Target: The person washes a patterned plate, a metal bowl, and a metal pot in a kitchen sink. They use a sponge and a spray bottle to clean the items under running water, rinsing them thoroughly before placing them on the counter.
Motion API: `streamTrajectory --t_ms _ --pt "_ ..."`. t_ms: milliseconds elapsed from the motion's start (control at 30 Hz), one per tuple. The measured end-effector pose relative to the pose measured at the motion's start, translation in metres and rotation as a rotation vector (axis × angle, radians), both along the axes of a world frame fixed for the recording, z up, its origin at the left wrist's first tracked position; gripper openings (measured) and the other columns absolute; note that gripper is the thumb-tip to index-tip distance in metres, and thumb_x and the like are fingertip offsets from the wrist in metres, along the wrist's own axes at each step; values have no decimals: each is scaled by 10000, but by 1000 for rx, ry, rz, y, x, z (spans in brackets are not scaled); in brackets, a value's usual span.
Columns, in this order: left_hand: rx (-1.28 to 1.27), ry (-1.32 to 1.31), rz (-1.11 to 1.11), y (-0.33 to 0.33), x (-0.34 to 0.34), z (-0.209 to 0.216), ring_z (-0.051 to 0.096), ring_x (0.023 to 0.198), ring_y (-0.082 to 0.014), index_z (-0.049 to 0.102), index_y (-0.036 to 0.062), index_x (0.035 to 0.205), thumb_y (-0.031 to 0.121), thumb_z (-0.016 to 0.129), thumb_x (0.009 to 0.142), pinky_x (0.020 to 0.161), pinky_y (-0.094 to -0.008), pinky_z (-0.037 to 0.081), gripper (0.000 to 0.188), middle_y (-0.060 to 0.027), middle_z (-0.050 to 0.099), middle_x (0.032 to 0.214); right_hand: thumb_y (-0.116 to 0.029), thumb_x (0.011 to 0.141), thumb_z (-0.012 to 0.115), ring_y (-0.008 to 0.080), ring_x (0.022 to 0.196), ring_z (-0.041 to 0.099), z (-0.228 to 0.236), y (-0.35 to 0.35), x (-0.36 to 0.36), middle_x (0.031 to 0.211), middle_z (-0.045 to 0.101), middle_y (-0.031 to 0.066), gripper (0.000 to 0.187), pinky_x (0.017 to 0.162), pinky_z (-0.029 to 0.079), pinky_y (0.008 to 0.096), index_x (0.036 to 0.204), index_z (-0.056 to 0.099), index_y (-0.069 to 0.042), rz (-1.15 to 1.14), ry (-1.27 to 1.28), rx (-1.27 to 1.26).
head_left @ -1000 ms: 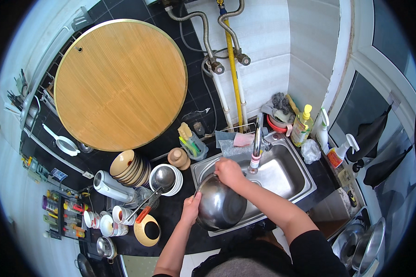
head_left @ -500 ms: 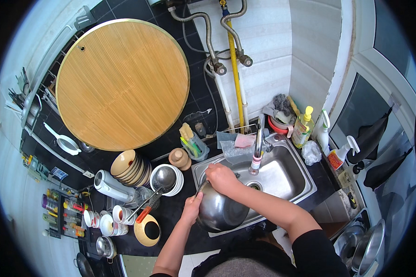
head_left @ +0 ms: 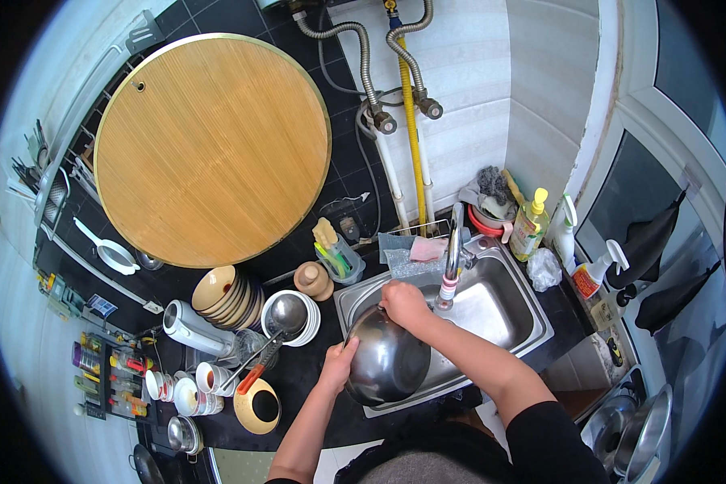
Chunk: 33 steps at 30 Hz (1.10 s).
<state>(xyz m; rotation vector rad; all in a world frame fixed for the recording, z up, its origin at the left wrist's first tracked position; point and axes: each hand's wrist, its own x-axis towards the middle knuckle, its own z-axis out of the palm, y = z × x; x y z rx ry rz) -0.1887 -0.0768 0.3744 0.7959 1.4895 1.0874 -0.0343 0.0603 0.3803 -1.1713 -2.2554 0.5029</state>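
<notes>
A shiny stainless steel basin (head_left: 389, 360) is tilted over the left part of the sink (head_left: 500, 294), its rounded outer side toward me. My left hand (head_left: 338, 363) grips its left edge, thumb lying on the metal. At the basin's far edge, my right hand (head_left: 403, 306) is closed, with the forearm crossing above the sink. The fingertips of that hand are hidden, so what they hold cannot be made out. Just beyond my right hand stands the faucet (head_left: 452, 262), its spout pointing down over the sink.
Left on the counter are stacked white bowls (head_left: 305, 319) with a ladle (head_left: 287, 313), patterned bowls (head_left: 227, 297) and cups (head_left: 211, 376). A large round wooden board (head_left: 214, 149) leans behind. Dish soap (head_left: 529, 226) and spray bottles (head_left: 598, 270) stand right of the sink.
My right hand has moved a little to the right and away from me along the basin's far edge. The basin has shifted slightly; my left hand still grips it.
</notes>
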Motion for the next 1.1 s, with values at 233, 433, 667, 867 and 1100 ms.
streamTrajectory --t_ms 233,433,667,867,1100 --pt "-41 -3 -29 2 -4 1 540 746 -106 588 -6 1003 353 516 873 693 -258 438 388 -41 603 863 -115 686 622 311 727 583 8 -10 -11 751 581 161 123 665 474 378 676 570 -4 125 72 136" --pt "-9 4 -36 3 1 11 513 705 -82 606 -10 967 334 523 874 655 -238 426 365 -23 595 818 -111 664 604 322 715 591 4 -3 -7 759 588 159 90 659 488 393 677 576 -27 112 73 44" --pt "11 -4 -12 5 2 2 510 701 -77 608 -17 953 323 525 874 647 -228 423 358 -22 593 815 -113 646 622 302 717 594 2 7 -3 779 585 154 102 649 484 388 683 598 -21 71 -8 -7" --pt "-3 46 -40 7 -2 -8 514 695 -83 609 -15 942 317 536 868 650 -238 430 348 -28 595 806 -132 652 631 297 722 566 20 -32 -18 720 561 119 100 668 465 369 644 581 -46 297 112 212" --pt "13 154 -93 7 4 -3 502 655 -85 621 -26 890 298 549 856 612 -252 425 333 -30 589 755 -118 636 641 293 726 568 8 -18 -5 722 564 125 120 653 463 378 660 568 -26 255 92 173"
